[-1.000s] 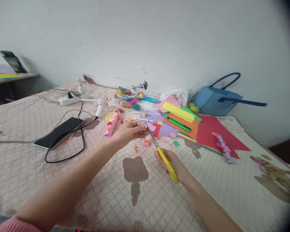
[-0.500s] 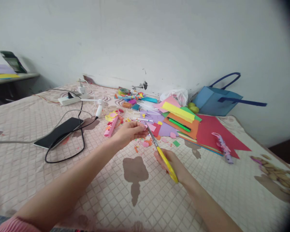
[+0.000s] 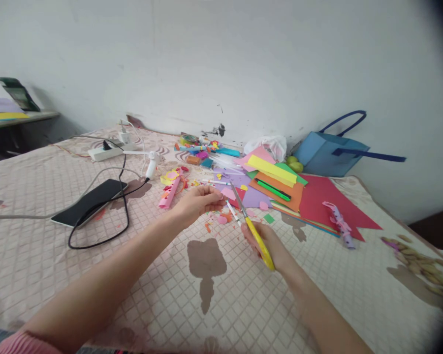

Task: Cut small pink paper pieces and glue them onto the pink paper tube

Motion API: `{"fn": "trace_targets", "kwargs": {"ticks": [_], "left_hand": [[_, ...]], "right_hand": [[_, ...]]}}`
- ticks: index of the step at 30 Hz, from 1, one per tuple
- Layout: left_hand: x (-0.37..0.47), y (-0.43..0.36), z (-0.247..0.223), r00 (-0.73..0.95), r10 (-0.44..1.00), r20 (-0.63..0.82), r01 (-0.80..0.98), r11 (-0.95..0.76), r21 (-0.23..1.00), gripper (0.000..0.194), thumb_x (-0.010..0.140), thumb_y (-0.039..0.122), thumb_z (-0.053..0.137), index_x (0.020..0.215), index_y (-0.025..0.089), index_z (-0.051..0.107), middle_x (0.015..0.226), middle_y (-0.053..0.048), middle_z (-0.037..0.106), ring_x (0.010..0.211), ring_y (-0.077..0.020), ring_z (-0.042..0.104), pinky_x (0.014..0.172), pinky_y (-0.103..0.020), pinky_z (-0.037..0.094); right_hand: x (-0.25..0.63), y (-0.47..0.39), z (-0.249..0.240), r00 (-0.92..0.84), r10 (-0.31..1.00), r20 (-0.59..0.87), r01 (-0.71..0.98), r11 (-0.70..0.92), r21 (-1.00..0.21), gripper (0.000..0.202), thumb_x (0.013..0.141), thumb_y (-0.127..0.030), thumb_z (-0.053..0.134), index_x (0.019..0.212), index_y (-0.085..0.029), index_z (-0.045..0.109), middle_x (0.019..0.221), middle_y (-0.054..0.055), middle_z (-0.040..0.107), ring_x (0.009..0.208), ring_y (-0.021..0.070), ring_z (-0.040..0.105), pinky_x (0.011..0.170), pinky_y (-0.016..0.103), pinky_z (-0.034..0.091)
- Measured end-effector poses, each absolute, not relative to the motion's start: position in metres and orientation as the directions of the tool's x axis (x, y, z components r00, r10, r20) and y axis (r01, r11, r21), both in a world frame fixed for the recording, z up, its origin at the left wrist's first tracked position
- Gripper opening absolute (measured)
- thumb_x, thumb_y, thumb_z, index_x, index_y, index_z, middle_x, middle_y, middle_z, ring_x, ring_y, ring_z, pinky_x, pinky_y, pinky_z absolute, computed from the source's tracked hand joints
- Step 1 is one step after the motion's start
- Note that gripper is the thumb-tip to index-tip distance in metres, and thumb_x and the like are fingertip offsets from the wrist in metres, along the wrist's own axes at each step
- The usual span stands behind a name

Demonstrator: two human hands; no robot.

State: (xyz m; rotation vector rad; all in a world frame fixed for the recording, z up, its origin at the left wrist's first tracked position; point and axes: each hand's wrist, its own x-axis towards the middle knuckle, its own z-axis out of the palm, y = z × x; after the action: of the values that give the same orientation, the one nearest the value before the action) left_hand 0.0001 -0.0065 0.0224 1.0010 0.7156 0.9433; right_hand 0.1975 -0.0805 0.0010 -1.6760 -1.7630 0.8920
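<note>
My right hand (image 3: 262, 239) grips the yellow handles of a pair of scissors (image 3: 256, 236), whose two blades are spread and point up and away. My left hand (image 3: 203, 201) is closed in a pinch just left of the blade tips; the small piece at its fingertips is too small to make out. Under and beyond the fingers lie paper scraps, among them a pink piece (image 3: 222, 220) and a green square (image 3: 268, 218). A purple sheet (image 3: 256, 196) lies behind the blades.
At the left lies a black tablet-like device (image 3: 92, 201) with cables, near a white glue gun (image 3: 152, 165). A rolled pink paper (image 3: 169, 193) is beyond my left hand. Red paper (image 3: 325, 201), a green cutter (image 3: 273, 189) and a blue bag (image 3: 330, 152) are at the right.
The scissor blades have opened and moved slightly right, away from my left fingertips. My right hand has shifted a little up and right. My left hand has barely moved.
</note>
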Motion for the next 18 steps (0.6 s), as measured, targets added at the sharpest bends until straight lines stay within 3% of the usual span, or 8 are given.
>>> {"fn": "trace_targets", "kwargs": {"ticks": [2, 5, 7, 9, 12, 14, 16, 18], "left_hand": [[0.003, -0.008, 0.019, 0.431, 0.899, -0.078, -0.291, 0.221, 0.931, 0.016, 0.070, 0.022, 0.070, 0.072, 0.012, 0.057, 0.069, -0.002, 0.063, 0.063, -0.0077, 0.059, 0.068, -0.024, 0.047], [0.009, -0.013, 0.015, 0.460, 0.882, -0.101, -0.244, 0.235, 0.941, 0.019, 0.069, 0.025, 0.071, 0.071, 0.013, 0.056, 0.061, 0.003, 0.057, 0.053, -0.0049, 0.053, 0.059, -0.020, 0.043], [0.012, -0.017, 0.013, 0.489, 0.865, -0.111, -0.226, 0.248, 0.942, 0.021, 0.068, 0.027, 0.071, 0.071, 0.014, 0.055, 0.060, 0.003, 0.057, 0.052, -0.0048, 0.053, 0.058, -0.020, 0.042], [0.016, -0.022, 0.012, 0.509, 0.853, -0.118, -0.212, 0.257, 0.943, 0.021, 0.069, 0.029, 0.070, 0.071, 0.014, 0.055, 0.062, 0.002, 0.059, 0.054, -0.0054, 0.054, 0.059, -0.021, 0.042], [0.018, -0.026, 0.013, 0.506, 0.853, -0.128, -0.201, 0.262, 0.944, 0.020, 0.068, 0.028, 0.070, 0.074, 0.013, 0.056, 0.066, 0.001, 0.060, 0.059, -0.0065, 0.055, 0.063, -0.022, 0.043], [0.019, -0.029, 0.015, 0.502, 0.856, -0.123, -0.202, 0.255, 0.946, 0.020, 0.068, 0.026, 0.071, 0.075, 0.013, 0.057, 0.067, 0.001, 0.060, 0.060, -0.0068, 0.055, 0.064, -0.023, 0.043], [0.020, -0.031, 0.016, 0.500, 0.857, -0.121, -0.199, 0.249, 0.948, 0.020, 0.068, 0.027, 0.071, 0.075, 0.013, 0.058, 0.068, 0.000, 0.060, 0.061, -0.0070, 0.055, 0.065, -0.023, 0.043], [0.020, -0.032, 0.017, 0.500, 0.857, -0.129, -0.189, 0.253, 0.949, 0.020, 0.068, 0.027, 0.071, 0.075, 0.013, 0.058, 0.068, 0.000, 0.060, 0.061, -0.0072, 0.054, 0.064, -0.023, 0.043]], "right_hand": [[0.213, -0.071, 0.002, -0.007, 1.000, 0.014, 0.805, 0.014, -0.594, 0.045, 0.078, -0.061, 0.042, 0.066, -0.019, 0.053, 0.057, 0.001, 0.056, 0.054, 0.0165, 0.052, 0.050, 0.026, 0.035], [0.238, -0.058, 0.001, 0.179, 0.982, 0.066, 0.960, -0.159, -0.230, 0.048, 0.077, -0.062, 0.042, 0.086, -0.019, 0.062, 0.073, 0.009, 0.066, 0.069, 0.0257, 0.061, 0.057, 0.030, 0.039], [0.251, -0.052, -0.003, 0.226, 0.969, 0.097, 0.971, -0.216, -0.100, 0.053, 0.078, -0.062, 0.042, 0.098, -0.018, 0.062, 0.077, 0.013, 0.068, 0.076, 0.0294, 0.064, 0.061, 0.033, 0.042], [0.261, -0.047, -0.007, 0.243, 0.962, 0.123, 0.970, -0.238, -0.052, 0.056, 0.077, -0.063, 0.041, 0.103, -0.017, 0.061, 0.080, 0.014, 0.069, 0.081, 0.0311, 0.064, 0.065, 0.035, 0.043], [0.267, -0.044, -0.009, 0.280, 0.950, 0.139, 0.960, -0.275, -0.053, 0.057, 0.076, -0.064, 0.042, 0.102, -0.017, 0.061, 0.080, 0.014, 0.069, 0.081, 0.0317, 0.064, 0.065, 0.037, 0.043], [0.267, -0.043, -0.008, 0.284, 0.949, 0.136, 0.955, -0.267, -0.130, 0.054, 0.075, -0.064, 0.044, 0.097, -0.018, 0.062, 0.079, 0.012, 0.068, 0.078, 0.0301, 0.063, 0.063, 0.035, 0.043], [0.263, -0.043, -0.006, 0.229, 0.966, 0.118, 0.933, -0.183, -0.311, 0.051, 0.074, -0.064, 0.046, 0.089, -0.018, 0.063, 0.074, 0.009, 0.066, 0.073, 0.0258, 0.061, 0.061, 0.032, 0.042], [0.256, -0.047, -0.004, 0.129, 0.988, 0.081, 0.818, -0.060, -0.572, 0.051, 0.075, -0.064, 0.044, 0.082, -0.017, 0.063, 0.064, 0.004, 0.060, 0.061, 0.0195, 0.057, 0.054, 0.028, 0.040]]}}
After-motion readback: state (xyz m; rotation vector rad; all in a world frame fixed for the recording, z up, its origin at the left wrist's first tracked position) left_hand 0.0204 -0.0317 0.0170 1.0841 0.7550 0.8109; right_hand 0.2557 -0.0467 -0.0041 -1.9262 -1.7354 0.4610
